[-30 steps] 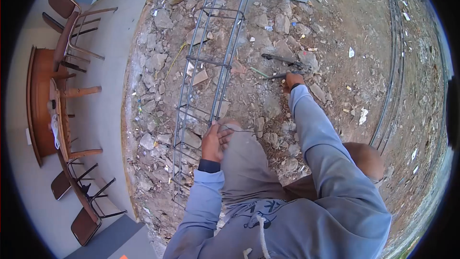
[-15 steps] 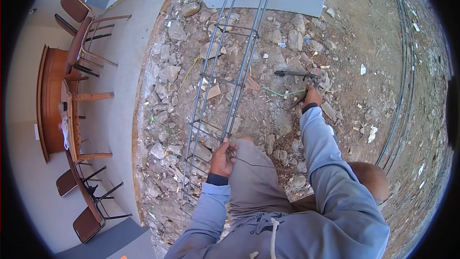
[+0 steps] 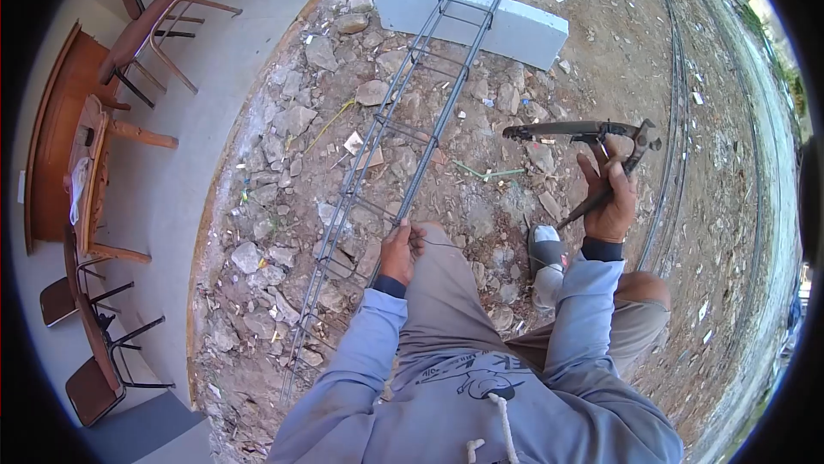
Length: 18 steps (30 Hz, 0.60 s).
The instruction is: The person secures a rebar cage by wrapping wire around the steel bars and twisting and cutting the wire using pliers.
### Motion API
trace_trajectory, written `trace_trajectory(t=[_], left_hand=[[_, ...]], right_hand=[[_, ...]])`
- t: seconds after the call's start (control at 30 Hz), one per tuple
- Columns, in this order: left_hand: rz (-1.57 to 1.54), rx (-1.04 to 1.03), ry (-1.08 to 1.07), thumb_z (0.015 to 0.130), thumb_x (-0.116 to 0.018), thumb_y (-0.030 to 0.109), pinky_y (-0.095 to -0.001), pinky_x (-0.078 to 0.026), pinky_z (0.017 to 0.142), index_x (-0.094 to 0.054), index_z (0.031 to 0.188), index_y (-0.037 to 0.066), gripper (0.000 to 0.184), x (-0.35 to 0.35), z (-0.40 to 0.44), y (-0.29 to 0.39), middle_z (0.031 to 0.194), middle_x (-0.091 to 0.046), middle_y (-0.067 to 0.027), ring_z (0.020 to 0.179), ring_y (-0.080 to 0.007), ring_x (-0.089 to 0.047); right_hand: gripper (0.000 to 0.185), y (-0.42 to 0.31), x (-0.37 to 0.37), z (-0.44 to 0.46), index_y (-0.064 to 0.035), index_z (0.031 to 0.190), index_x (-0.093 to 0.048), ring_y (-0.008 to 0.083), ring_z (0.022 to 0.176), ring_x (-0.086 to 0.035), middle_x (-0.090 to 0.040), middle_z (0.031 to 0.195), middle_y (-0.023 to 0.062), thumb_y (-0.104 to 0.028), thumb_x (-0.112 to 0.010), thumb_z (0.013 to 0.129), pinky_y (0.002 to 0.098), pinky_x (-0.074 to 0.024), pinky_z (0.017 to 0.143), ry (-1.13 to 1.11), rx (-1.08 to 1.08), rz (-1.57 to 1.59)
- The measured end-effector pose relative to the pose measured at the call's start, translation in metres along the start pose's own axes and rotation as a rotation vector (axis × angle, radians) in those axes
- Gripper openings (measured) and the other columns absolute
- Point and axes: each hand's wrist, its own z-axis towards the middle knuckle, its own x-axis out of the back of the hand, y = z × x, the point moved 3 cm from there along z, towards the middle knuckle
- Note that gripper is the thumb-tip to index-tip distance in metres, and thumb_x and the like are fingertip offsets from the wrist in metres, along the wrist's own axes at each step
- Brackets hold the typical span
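My left hand is closed on the near part of a long rebar cage, its fingers at the right-hand bar. A thin dark wire runs from these fingers over my knee. In my right hand is a dark pair of long-handled pincers, raised above the ground with the handles spread wide. One handle points left, the other slants down past my palm. The pincers' head is at the right, apart from the cage.
The cage's far part lies over a pale block. Broken stones cover the ground beside it. Long bars lie at the right. On the left, a paved floor carries chairs and a wooden table.
My right hand has lifted the pincers off the ground and brought them closer, the handles now spread. My left hand stays at the cage. The view has shifted to the right.
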Motion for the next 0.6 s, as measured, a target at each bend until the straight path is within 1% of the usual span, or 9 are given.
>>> trace_trajectory(t=[0.07,0.17,0.27,0.3,0.4,0.47,0.5,0.53,0.6], left_hand=[[-0.053,0.002,-0.023,0.090,-0.057,0.031,-0.0206,-0.048,0.052,-0.060,0.088,0.006,0.025,-0.002,-0.004,-0.003,0.079,-0.064,-0.0048,0.059,-0.0086,-0.057],[-0.102,-0.005,-0.071,0.091,-0.056,0.024,-0.0204,-0.049,0.053,-0.060,0.090,0.006,0.018,-0.005,-0.008,-0.003,0.079,-0.064,-0.0041,0.060,-0.0085,-0.058],[-0.125,0.007,-0.089,0.090,-0.056,0.019,-0.0205,-0.049,0.052,-0.061,0.094,0.006,0.014,-0.004,-0.014,-0.010,0.078,-0.064,-0.0033,0.060,-0.0085,-0.059],[-0.133,0.009,-0.085,0.090,-0.056,0.018,-0.0205,-0.050,0.052,-0.061,0.096,0.006,0.014,-0.005,-0.015,-0.012,0.078,-0.063,-0.0030,0.059,-0.0084,-0.059],[-0.138,0.018,-0.069,0.090,-0.055,0.016,-0.0202,-0.048,0.050,-0.061,0.100,0.005,0.016,-0.005,-0.012,-0.011,0.076,-0.062,-0.0020,0.057,-0.0078,-0.057],[-0.129,0.022,-0.067,0.090,-0.056,0.016,-0.0199,-0.046,0.048,-0.061,0.099,0.005,0.015,-0.002,-0.018,-0.016,0.074,-0.061,-0.0013,0.055,-0.0073,-0.055],[-0.125,0.003,-0.078,0.089,-0.056,0.016,-0.0197,-0.044,0.047,-0.061,0.096,0.004,0.014,-0.003,-0.018,-0.013,0.072,-0.060,-0.0010,0.054,-0.0071,-0.054],[-0.124,-0.018,-0.089,0.089,-0.056,0.016,-0.0196,-0.043,0.046,-0.061,0.094,0.004,0.014,-0.004,-0.018,-0.010,0.070,-0.059,-0.0007,0.053,-0.0069,-0.053],[-0.031,-0.070,-0.052,0.089,-0.057,0.017,-0.0198,-0.040,0.045,-0.061,0.087,0.004,0.014,-0.005,-0.016,-0.008,0.067,-0.058,-0.0003,0.052,-0.0067,-0.051]], right_hand=[[0.038,-0.025,-0.042,-0.010,0.0027,0.117,-0.049,0.0342,0.119,-0.047,-0.045,0.131,0.0213,-0.024,-0.053,0.090,0.0509,-0.0440,0.095,-0.077,-0.045,0.331],[0.039,-0.016,-0.058,-0.034,0.0017,0.117,-0.048,0.0323,0.108,-0.055,-0.053,0.119,0.0215,-0.030,-0.048,0.093,0.0519,-0.0457,0.092,-0.115,-0.214,0.518],[0.038,0.005,-0.068,-0.045,0.0022,0.118,-0.048,0.0292,0.094,-0.061,-0.061,0.102,0.0185,-0.028,-0.046,0.094,0.0490,-0.0485,0.087,-0.211,-0.442,0.366],[0.037,0.009,-0.069,-0.043,0.0023,0.117,-0.049,0.0261,0.083,-0.064,-0.064,0.090,0.0139,-0.026,-0.047,0.094,0.0446,-0.0498,0.084,-0.135,-0.601,0.043],[0.036,0.001,-0.130,-0.041,0.0026,0.115,-0.052,0.0209,0.078,-0.063,-0.065,0.089,0.0115,-0.025,-0.053,0.091,0.0361,-0.0498,0.079,-0.430,-0.701,-0.265],[0.034,0.027,-0.136,-0.056,0.0030,0.106,-0.059,0.0162,0.072,-0.061,-0.065,0.083,0.0092,-0.024,-0.061,0.085,0.0302,-0.0472,0.071,-0.787,-0.664,-0.519],[0.026,0.047,-0.125,-0.072,0.0017,0.095,-0.064,0.0140,0.073,-0.059,-0.064,0.076,0.0053,-0.021,-0.063,0.082,0.0276,-0.0442,0.071,-0.863,-0.874,-0.678],[0.028,0.060,-0.117,-0.085,-0.0017,0.085,-0.067,0.0121,0.068,-0.058,-0.064,0.074,0.0053,-0.029,-0.068,0.077,0.0285,-0.0438,0.063,-0.956,-0.797,-0.898],[0.026,0.086,-0.100,-0.096,-0.0064,0.084,-0.067,0.0220,0.069,-0.063,-0.065,0.074,0.0122,-0.031,-0.067,0.076,0.0362,-0.0470,0.064,-1.101,-0.660,-1.336]])
